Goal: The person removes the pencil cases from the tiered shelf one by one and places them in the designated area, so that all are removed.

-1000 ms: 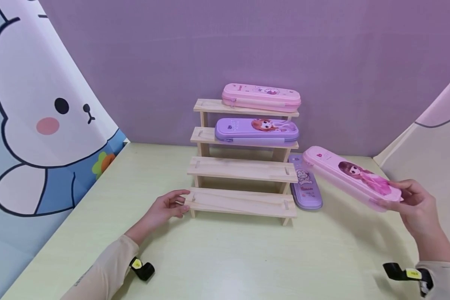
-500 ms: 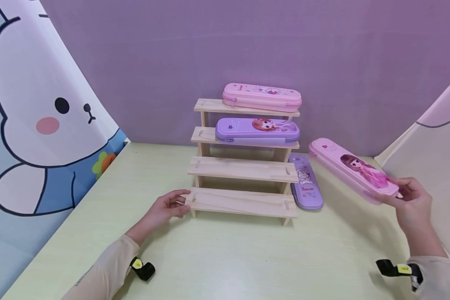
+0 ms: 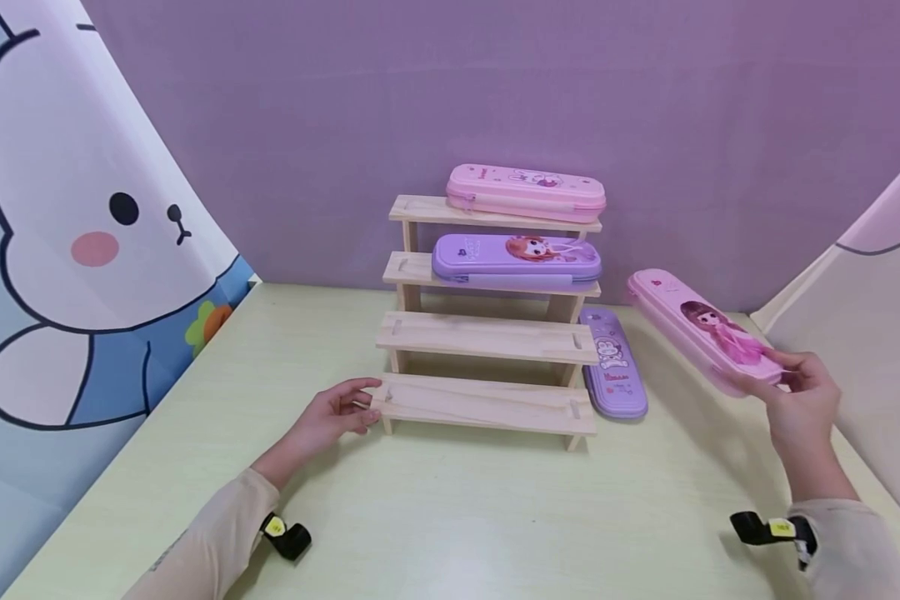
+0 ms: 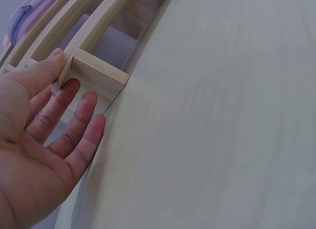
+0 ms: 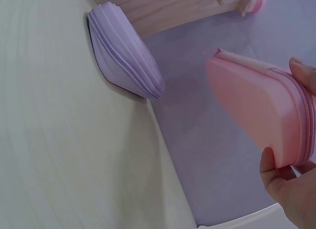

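Observation:
My right hand grips the near end of a pink zip pencil case with a doll print, held in the air right of the stand. In the right wrist view its pink underside shows, thumb and fingers on opposite faces. My left hand pinches the left end of the bottom step of a wooden four-tier stand. In the left wrist view the thumb lies on top of the board, one finger below its edge, the other fingers loosely bent.
A pink pencil case lies on the stand's top step, a purple one on the step below. Another purple pencil case lies on the table against the stand's right side. A purple backdrop hangs behind.
My right hand has moved left and slightly upward in the head view, carrying the pink pencil case, whose far end has swung up and right. My left hand stays on the stand.

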The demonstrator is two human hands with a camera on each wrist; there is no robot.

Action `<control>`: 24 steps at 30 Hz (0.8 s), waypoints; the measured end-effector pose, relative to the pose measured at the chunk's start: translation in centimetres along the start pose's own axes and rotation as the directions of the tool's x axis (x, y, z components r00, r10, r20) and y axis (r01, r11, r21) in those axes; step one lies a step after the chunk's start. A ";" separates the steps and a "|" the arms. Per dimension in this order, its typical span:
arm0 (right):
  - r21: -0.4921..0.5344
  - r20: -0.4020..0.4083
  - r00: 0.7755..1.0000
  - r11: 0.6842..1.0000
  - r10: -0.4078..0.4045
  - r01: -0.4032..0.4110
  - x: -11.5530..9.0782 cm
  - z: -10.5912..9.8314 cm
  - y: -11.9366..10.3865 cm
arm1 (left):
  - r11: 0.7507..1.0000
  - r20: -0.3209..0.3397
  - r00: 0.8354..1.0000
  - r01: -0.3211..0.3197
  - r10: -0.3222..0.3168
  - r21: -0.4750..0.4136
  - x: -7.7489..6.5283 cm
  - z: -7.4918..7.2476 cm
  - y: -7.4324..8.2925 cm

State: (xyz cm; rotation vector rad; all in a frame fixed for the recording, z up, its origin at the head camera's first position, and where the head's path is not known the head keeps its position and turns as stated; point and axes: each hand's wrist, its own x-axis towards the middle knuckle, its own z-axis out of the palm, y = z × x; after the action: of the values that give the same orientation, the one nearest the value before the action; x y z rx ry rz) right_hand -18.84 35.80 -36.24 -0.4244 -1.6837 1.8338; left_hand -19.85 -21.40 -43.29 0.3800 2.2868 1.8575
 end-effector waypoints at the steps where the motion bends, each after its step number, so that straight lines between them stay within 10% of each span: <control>1: -0.022 -0.009 1.000 1.000 0.005 -0.006 0.1 0.1 0.0 | 1.000 0.000 1.000 -0.002 0.002 0.000 0.0 0.0 0.0; 24: -0.414 -0.041 0.999 0.910 -0.015 -0.004 1.0 1.9 2.0 | 1.000 -0.001 1.000 0.009 -0.009 -0.001 -0.1 -0.1 -0.1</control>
State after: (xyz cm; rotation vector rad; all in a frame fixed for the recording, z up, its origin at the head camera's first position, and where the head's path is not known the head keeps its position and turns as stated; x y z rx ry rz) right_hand -21.15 34.90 -37.79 -0.6277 -2.0433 1.4415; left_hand -19.78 -21.58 -43.35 0.3682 2.2842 1.8549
